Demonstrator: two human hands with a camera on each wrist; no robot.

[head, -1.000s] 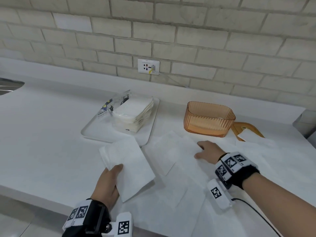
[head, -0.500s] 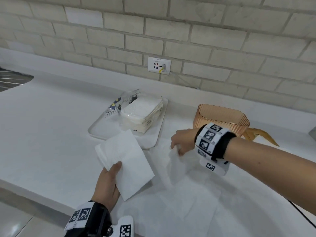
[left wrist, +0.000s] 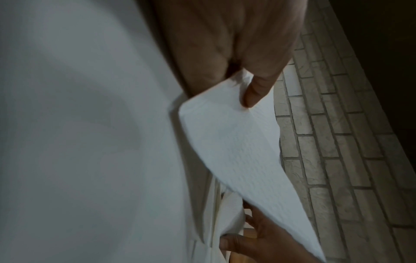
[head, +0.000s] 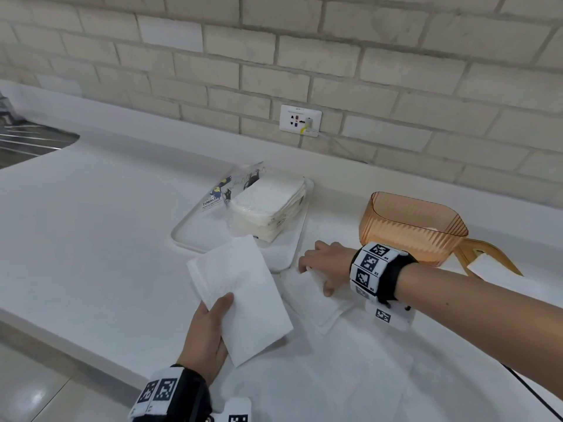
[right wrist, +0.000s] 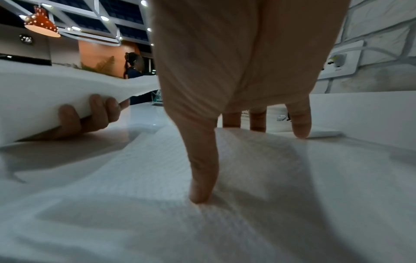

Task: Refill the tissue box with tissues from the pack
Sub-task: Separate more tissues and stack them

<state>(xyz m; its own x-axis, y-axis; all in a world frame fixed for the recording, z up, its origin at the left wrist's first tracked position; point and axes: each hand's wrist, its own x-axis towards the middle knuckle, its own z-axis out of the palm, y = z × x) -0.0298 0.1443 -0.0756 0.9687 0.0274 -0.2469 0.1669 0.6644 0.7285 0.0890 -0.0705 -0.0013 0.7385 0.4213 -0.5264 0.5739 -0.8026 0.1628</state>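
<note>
My left hand (head: 214, 322) pinches a folded white tissue (head: 240, 296) just above the counter, thumb on top (left wrist: 256, 92) and fingers underneath (right wrist: 94, 113). To its right my right hand (head: 323, 266) lies with straight fingers pressing another folded tissue (head: 316, 296) flat on the counter, fingertips (right wrist: 202, 192) touching the paper. The opened tissue pack (head: 265, 208) sits on a white tray (head: 195, 236) behind both hands. The orange translucent tissue box (head: 411, 229) stands open-topped right of the tray, just behind my right wrist.
More loose tissues (head: 335, 376) are spread over the white counter in front of me. The box's orange lid (head: 487, 257) lies right of the box with a tissue on it. A steel sink (head: 27, 141) is far left, a wall socket (head: 300, 118) behind.
My right hand picked a tissue up off the counter, carried it left toward the tray and now presses it down flat. The left hand keeps its hold on its tissue.
</note>
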